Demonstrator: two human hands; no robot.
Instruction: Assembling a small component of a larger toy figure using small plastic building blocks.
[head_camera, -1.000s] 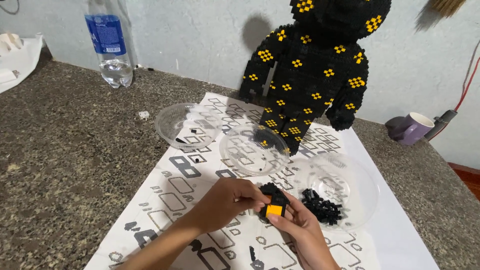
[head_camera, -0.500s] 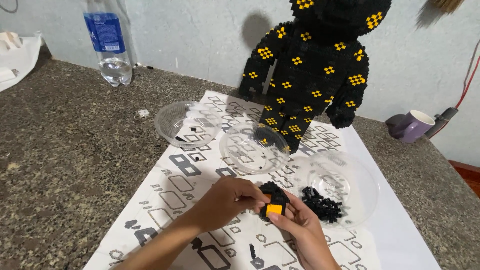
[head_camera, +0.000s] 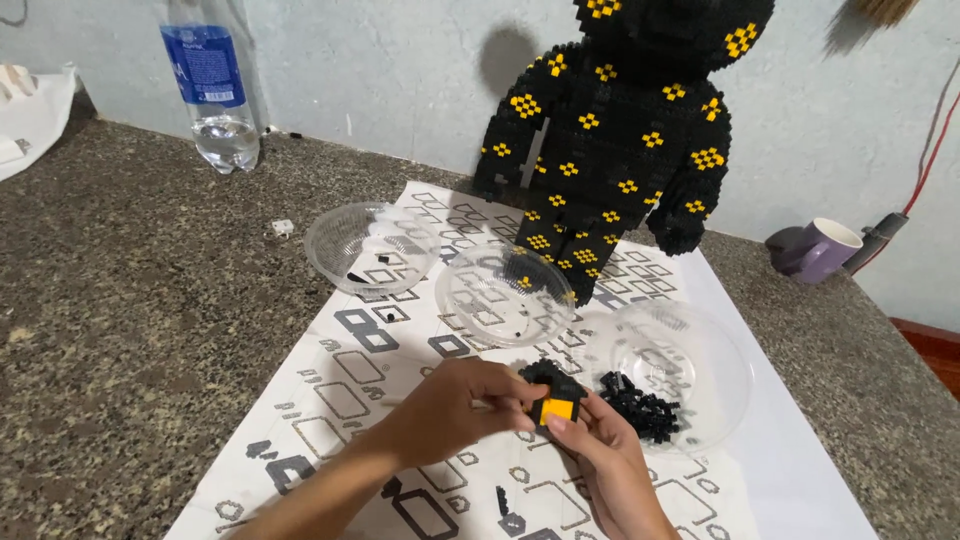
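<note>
A small black and orange brick piece (head_camera: 553, 398) is pinched between both hands low in the middle of the view. My left hand (head_camera: 455, 410) grips it from the left. My right hand (head_camera: 600, 455) holds it from below and to the right. Both hover over a white sheet printed with block diagrams (head_camera: 350, 370). Just to the right lies a heap of small black bricks (head_camera: 640, 408) inside a clear plastic bowl (head_camera: 700, 350). A tall black bear figure with yellow diamond patches (head_camera: 620, 140), built of bricks, stands at the back of the sheet.
Two more clear bowls (head_camera: 370, 245) (head_camera: 505, 295) sit on the sheet, with a few black bits in them. A plastic water bottle (head_camera: 212, 85) stands at the back left. A purple mug (head_camera: 815, 250) lies at the right. The counter is speckled stone (head_camera: 130, 330).
</note>
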